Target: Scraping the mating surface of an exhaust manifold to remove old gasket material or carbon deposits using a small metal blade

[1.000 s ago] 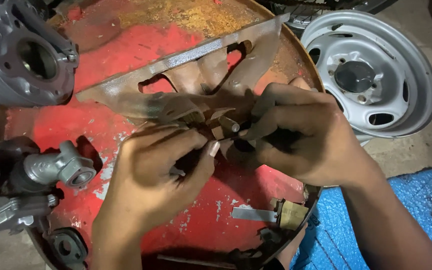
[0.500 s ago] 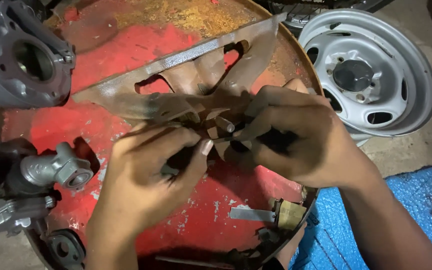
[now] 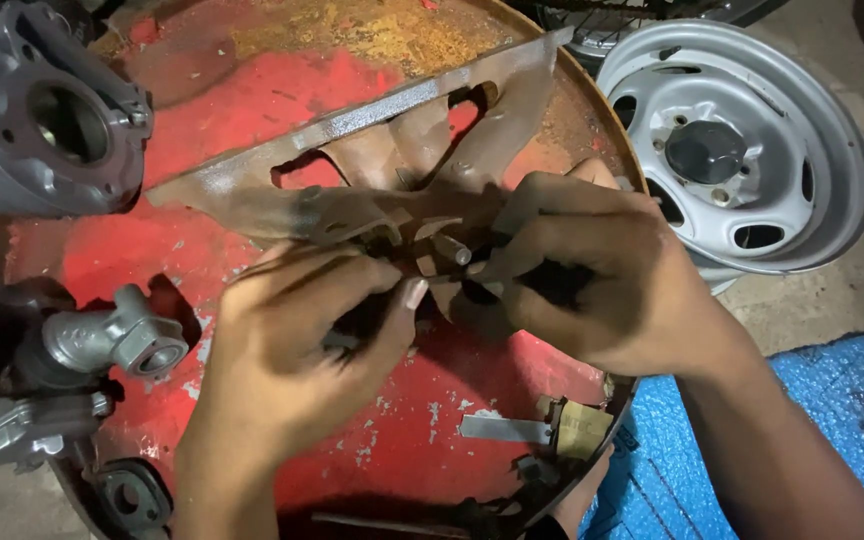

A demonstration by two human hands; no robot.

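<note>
Here, both hands meet over the round red-painted metal drum top (image 3: pixel 252 130), whose paint is worn and rusty toward its far edge. The left hand (image 3: pixel 302 350) is curled, its fingers bent inward and its thumb stretched toward the other hand; its fingers seem to close on something dark beneath them, though what it is cannot be told. The right hand (image 3: pixel 592 285) is also curled tight, pinching a small dark metal part (image 3: pixel 449 250) with a short pale pin sticking out of it, held between the two hands just above the middle of the drum top. The part sits at the fingertips of the right hand and just past the thumb tip of the left, so the two hands nearly touch around it.

Just behind the hands, lying flat on the drum top, is a rusty brown cut-out metal plate (image 3: pixel 372 160) with a long straight edge and several openings. At the drum top's far left corner stands a grey finned engine cylinder (image 3: pixel 42 110). On its left edge lies a grey cast metal elbow fitting (image 3: pixel 117 340) among other grey engine pieces. Near its front edge rests a small flat silver metal strip (image 3: pixel 502 428) beside a small tan block (image 3: pixel 580 430). Off the drum top to the right lies a silver steel wheel rim (image 3: pixel 742 140), and below that a blue plastic sheet (image 3: pixel 832 420).
</note>
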